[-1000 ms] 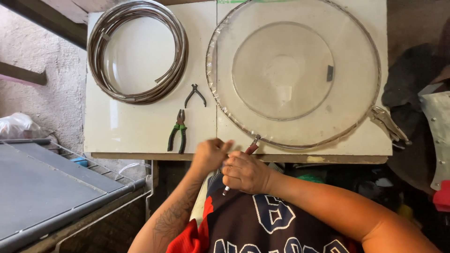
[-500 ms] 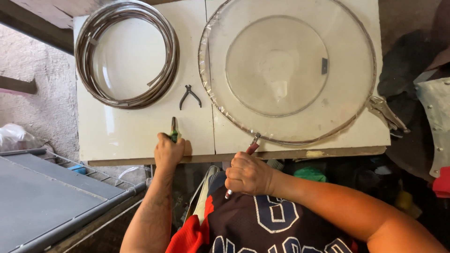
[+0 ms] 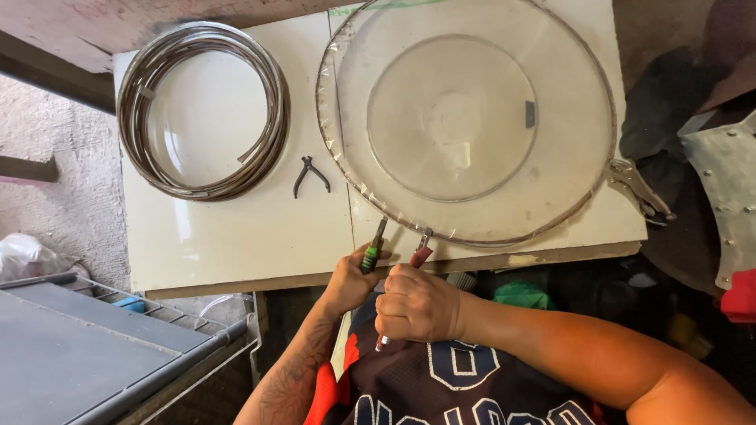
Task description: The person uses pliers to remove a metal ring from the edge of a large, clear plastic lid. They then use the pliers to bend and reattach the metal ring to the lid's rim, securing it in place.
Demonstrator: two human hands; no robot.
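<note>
A large round clear plastic disc [image 3: 465, 118] with a metal rim lies on a white board [image 3: 236, 228]. My right hand [image 3: 417, 303] grips red-handled pliers [image 3: 419, 256] whose jaws bite the disc's near rim. My left hand [image 3: 350, 279] holds green-handled pliers [image 3: 372, 252], their tip reaching toward the same stretch of rim, just left of the red pair. Small black pliers [image 3: 309, 175] lie loose on the board between the disc and a coil of metal strip [image 3: 201, 110].
Locking pliers [image 3: 639, 189] are clamped on the disc's right edge. A grey metal rack [image 3: 94, 346] stands at lower left, with a plastic bag [image 3: 24, 256] beside it. Dark cloth and a riveted metal sheet [image 3: 724, 189] lie at the right.
My left hand went left to the green-handled pliers on the board, picked them up, and brought them back to the disc's rim beside my right hand. The right hand stayed put.
</note>
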